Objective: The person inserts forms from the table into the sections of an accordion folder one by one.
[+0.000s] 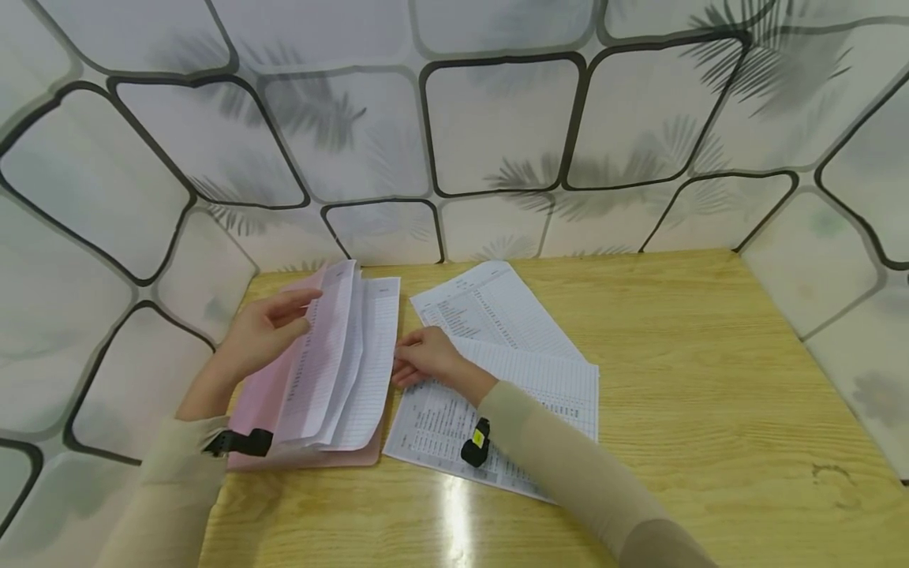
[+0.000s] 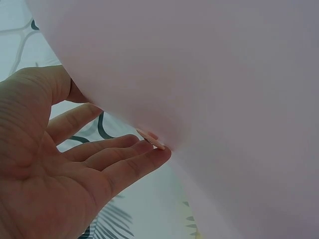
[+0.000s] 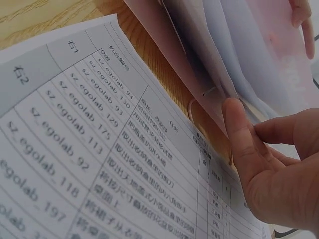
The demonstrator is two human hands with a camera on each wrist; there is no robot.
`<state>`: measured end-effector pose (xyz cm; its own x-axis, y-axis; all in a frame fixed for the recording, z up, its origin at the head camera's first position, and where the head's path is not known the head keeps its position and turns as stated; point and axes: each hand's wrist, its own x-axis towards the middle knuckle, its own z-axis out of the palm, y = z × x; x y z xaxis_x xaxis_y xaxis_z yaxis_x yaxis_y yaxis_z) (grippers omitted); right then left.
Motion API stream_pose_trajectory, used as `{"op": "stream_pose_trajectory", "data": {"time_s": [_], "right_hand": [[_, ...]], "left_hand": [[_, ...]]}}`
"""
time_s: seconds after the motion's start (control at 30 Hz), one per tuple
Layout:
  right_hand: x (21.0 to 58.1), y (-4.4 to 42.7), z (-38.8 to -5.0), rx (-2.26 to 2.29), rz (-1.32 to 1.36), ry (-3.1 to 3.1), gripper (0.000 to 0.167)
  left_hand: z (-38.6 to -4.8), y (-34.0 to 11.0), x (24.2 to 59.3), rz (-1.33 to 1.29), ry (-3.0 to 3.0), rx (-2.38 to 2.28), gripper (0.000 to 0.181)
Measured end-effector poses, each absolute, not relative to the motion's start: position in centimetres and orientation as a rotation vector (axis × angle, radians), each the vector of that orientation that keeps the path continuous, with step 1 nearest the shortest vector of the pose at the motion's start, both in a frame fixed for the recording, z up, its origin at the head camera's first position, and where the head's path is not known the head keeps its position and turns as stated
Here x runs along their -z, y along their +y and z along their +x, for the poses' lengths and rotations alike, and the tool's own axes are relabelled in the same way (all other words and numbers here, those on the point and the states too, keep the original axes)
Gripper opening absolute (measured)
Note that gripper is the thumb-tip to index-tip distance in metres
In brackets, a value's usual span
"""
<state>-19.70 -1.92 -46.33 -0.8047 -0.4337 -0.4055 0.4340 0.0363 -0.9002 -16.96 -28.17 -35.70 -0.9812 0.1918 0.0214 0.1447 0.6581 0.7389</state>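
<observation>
A pink folder (image 1: 256, 402) with a see-through cover stands partly raised over printed sheets (image 1: 376, 347) on the left of the table. My left hand (image 1: 266, 331) is at this cover. In the left wrist view its extended fingertips (image 2: 162, 154) touch the pink cover (image 2: 214, 99), and the thumb tip is hidden behind the edge. My right hand (image 1: 426, 359) is beside the right edge of the folder's sheets, above loose printed papers (image 1: 525, 371). In the right wrist view its thumb and finger come close together near a page edge (image 3: 214, 55); whether they touch it is unclear.
The wooden table (image 1: 710, 379) extends to the right of the papers. Patterned white curtains (image 1: 497, 126) enclose its back and sides. A black strap device (image 1: 241, 443) is on the left wrist, another (image 1: 476, 446) on the right.
</observation>
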Motion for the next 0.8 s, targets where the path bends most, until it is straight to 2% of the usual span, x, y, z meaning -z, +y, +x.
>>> {"op": "stream_pose_trajectory", "data": {"time_s": [0.27, 0.53, 0.8], "right_hand": [[46.1, -2.8, -19.6, 1.829, 0.008, 1.718, 0.027], [46.4, -4.0, -19.6, 1.859, 0.013, 1.678, 0.018], [46.1, -4.6, -19.6, 1.869, -0.006, 1.703, 0.021]], "left_hand": [[-16.9, -28.0, 35.7, 0.291, 2.805, -1.246, 0.047], [-16.9, -28.2, 35.7, 0.311, 2.812, -1.259, 0.046], [-17.0, -28.3, 35.7, 0.322, 2.797, -1.279, 0.046]]}}
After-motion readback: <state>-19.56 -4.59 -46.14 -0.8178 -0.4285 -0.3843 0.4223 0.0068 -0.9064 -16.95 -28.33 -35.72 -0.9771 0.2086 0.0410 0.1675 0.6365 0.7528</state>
